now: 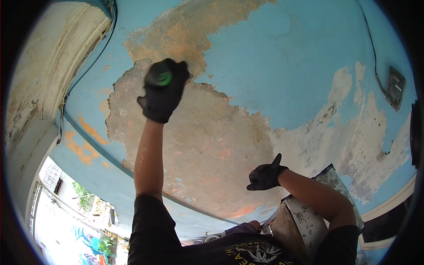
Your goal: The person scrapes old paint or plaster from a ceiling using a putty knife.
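My left hand (165,90), in a black glove with a green mark on its back, is raised against the bare patch of wall (198,128). Its fingers are curled; a sliver of something tan shows at their right edge, but the glove hides the rest and I cannot make out what it is. Motion blurs this hand slightly. Lower and to the right, my right hand (266,176), also black-gloved, is held in front of the wall with its fingers curled in and the thumb sticking up. I see nothing in it.
Blue paint (282,66) surrounds the peeled plaster. A grey box (395,88) with a cable hangs at the right. A worn, paint-flecked box-like piece (304,221) stands below my right forearm. A black cable (92,62) runs along the left corner, above a bright opening (66,221).
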Tool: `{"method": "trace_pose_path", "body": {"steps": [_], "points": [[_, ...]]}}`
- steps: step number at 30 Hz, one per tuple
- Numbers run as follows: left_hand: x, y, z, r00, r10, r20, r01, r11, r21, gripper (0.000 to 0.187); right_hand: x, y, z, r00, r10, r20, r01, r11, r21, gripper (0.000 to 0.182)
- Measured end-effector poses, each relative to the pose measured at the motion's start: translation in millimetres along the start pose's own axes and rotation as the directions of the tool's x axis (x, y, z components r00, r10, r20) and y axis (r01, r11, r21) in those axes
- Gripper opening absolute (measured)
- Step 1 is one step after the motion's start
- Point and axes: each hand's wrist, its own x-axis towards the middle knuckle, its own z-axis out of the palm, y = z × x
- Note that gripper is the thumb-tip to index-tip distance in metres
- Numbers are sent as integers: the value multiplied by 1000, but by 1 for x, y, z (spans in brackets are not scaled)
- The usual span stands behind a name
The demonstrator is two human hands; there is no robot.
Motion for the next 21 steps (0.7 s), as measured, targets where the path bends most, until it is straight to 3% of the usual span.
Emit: {"method": "trace_pose_path", "body": {"steps": [1, 2, 5, 7, 10, 11, 12, 13, 14, 15, 17, 18, 19, 21], "points": [[-6, -3, 9, 982, -185, -18, 179, 968, -175, 2, 0, 0, -2, 1000, -8, 15, 8, 1000, 8, 52], [-4, -3, 5, 996, -8, 93, -7, 986, 167, 6, 0, 2, -6, 1000, -10, 19, 10, 1000, 15, 53], [-3, 11, 1, 999, -42, -8, 42, 999, 31, 8, -2, 2, -6, 1000, -4, 4, 4, 1000, 3, 53], [0, 2, 5, 998, 42, -56, -40, 999, 32, 13, -4, 2, -7, 1000, 1, 0, -1, 1000, 1, 53], [0, -2, 8, 985, -171, -10, 171, 985, -19, 11, -3, -1, -2, 1000, -12, 9, 12, 1000, 0, 53], [3, -2, 2, 986, -167, -17, 167, 986, -17, 11, -3, 1, -5, 1000, -17, 3, 17, 1000, -6, 52], [6, -1, -7, 998, 58, 8, -58, 977, 206, 9, -3, 2, -5, 1000, -20, 3, 20, 1000, -11, 52], [8, 0, -12, 959, 269, 85, -280, 869, 407, 7, -3, 2, -5, 1000, -19, -4, 19, 1000, -13, 53], [5, -4, -12, 998, -31, -46, 30, 999, -16, 4, -2, 2, -3, 1000, -20, -12, 20, 1000, -10, 54], [2, -6, -3, 999, -31, -38, 31, 999, -13, 4, 0, 3, -2, 1000, -26, -13, 26, 1000, -4, 54], [-4, -9, 19, 983, -185, -16, 170, 930, -327, 8, 3, 5, 0, 1000, -30, 9, 30, 999, -37, 52], [4, -13, 14, 982, 128, 140, -167, 936, 310, 8, 3, 4, 2, 999, -32, 10, 32, 999, -41, 52], [7, -14, 9, 982, 136, 135, -172, 935, 310, 8, 3, 4, 2, 1000, -19, -10, 18, 999, -43, 51], [20, 4, 2, 883, 423, 204, -457, 671, 584, 7, 3, 6, 1, 999, -2, -35, 0, 999, -37, 51]]}}
